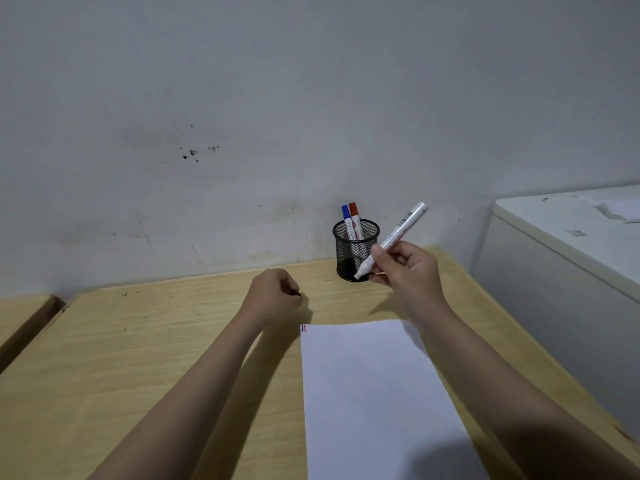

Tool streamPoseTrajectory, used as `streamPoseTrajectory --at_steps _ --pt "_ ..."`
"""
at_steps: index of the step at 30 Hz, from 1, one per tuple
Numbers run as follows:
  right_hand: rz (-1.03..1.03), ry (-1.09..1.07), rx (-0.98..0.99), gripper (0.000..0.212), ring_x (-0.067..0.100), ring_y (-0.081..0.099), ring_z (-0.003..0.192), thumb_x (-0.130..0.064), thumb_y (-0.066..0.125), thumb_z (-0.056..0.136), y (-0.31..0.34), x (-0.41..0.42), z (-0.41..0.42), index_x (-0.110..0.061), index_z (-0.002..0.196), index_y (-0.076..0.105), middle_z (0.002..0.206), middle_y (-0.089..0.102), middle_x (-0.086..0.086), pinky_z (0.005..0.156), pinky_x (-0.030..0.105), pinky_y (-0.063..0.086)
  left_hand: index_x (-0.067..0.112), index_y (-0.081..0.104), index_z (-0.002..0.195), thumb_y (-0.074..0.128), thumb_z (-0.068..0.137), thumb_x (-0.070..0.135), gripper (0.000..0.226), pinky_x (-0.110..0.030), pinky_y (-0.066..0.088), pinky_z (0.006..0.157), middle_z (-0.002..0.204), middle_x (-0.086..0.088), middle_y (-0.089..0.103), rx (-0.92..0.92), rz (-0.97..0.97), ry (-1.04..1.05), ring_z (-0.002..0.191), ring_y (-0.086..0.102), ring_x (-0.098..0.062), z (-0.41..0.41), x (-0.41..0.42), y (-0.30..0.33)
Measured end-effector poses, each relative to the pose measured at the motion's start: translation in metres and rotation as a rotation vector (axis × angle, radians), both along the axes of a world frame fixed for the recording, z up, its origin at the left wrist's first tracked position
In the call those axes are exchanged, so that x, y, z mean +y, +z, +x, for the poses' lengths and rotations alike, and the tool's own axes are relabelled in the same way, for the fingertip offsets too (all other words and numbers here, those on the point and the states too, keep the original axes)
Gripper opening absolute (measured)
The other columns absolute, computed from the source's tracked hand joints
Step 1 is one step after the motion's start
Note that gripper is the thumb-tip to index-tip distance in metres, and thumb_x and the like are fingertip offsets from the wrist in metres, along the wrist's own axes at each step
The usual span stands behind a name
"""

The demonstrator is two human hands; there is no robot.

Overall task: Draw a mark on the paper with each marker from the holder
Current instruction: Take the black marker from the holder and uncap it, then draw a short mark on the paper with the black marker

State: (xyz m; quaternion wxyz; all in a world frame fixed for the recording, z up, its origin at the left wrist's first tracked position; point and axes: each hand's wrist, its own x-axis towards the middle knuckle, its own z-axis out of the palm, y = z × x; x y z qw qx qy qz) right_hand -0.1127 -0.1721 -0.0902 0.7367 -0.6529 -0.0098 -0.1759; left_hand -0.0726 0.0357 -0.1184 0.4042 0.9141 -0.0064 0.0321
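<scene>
A black mesh holder (356, 237) stands near the wall on the wooden desk (156, 348). A blue-capped marker (346, 216) and a red-capped marker (354, 214) stick up out of it. My right hand (407, 271) holds a white marker (398, 233) with its cap off, tip down and to the left, just in front of the holder. My left hand (277, 294) is closed on a small dark thing, probably the cap, and rests on the desk left of the holder. A white sheet of paper (374, 403) lies in front, with short red and blue marks (304, 328) at its far left corner.
A grey wall runs close behind the desk. A white cabinet (561, 258) stands at the right, higher than the desk. Another wooden surface (20, 317) adjoins at the far left.
</scene>
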Motion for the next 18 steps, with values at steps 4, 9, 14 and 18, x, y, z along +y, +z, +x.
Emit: streamPoseTrajectory --at_steps 4,9,14,18 --pt "-0.032 0.01 0.006 0.009 0.003 0.061 0.051 -0.011 0.066 0.086 -0.009 0.005 0.002 -0.008 0.077 0.064 0.053 0.068 -0.007 0.058 0.021 0.057 0.01 0.065 0.075 0.064 0.074 0.006 0.004 -0.007 0.036 0.049 0.067 0.013 0.056 0.062 0.152 -0.098 0.062 0.05 0.001 0.01 -0.003 -0.009" --pt "-0.002 0.036 0.048 0.009 0.005 0.063 0.051 -0.01 0.069 0.083 -0.017 0.012 0.001 -0.007 0.079 0.061 0.062 0.067 -0.001 0.058 0.024 0.059 0.014 0.064 0.086 0.067 0.075 0.011 0.012 -0.017 0.039 0.053 0.079 0.0 0.067 0.106 0.075 -0.056 0.074 0.06 -0.015 0.011 0.005 -0.019" --pt "0.045 0.075 0.107 0.017 0.012 0.065 0.052 -0.001 0.068 0.082 -0.028 0.023 0.0 -0.009 0.07 0.058 0.056 0.068 0.002 0.058 0.026 0.059 0.018 0.061 0.097 0.071 0.078 0.025 0.022 -0.026 0.046 0.065 0.086 -0.005 0.07 0.054 -0.154 0.02 0.081 0.066 -0.022 -0.012 0.02 -0.023" --pt "0.105 0.118 0.167 0.013 0.013 0.062 0.049 0.003 0.063 0.083 -0.034 0.04 -0.005 -0.007 0.076 0.059 0.064 0.064 0.01 0.055 0.025 0.055 0.031 0.066 0.09 0.082 0.06 0.042 0.036 -0.023 0.048 0.07 0.091 0.005 0.066 0.076 -0.064 -0.148 0.078 0.062 -0.01 -0.045 0.027 -0.022"
